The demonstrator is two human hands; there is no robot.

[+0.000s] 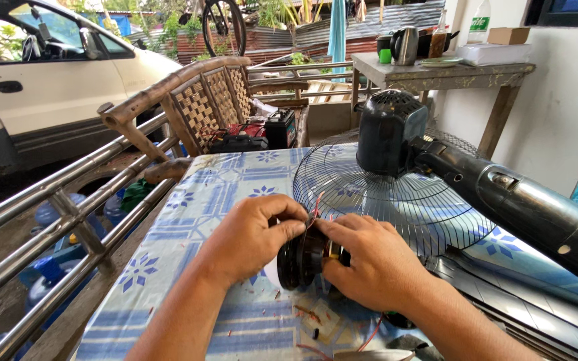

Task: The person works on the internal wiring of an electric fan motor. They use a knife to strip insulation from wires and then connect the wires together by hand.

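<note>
Both hands, left hand (249, 237) and right hand (369, 261), are closing around a small black motor (300, 257), seemingly dense, rigid, best gripped by its casing, not its thin red wires (317, 204).

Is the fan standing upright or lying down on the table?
Lying down. The fan rests with its wire grille flat on the blue patterned tablecloth, and its black pole runs sideways across the table instead of standing up.

Both forearms reach forward and angle inward, bare. The left hand (249, 237) and right hand (369, 264) meet at the middle, knuckles up, fingers curled in a grip, thumbs nearly facing each other.
</note>
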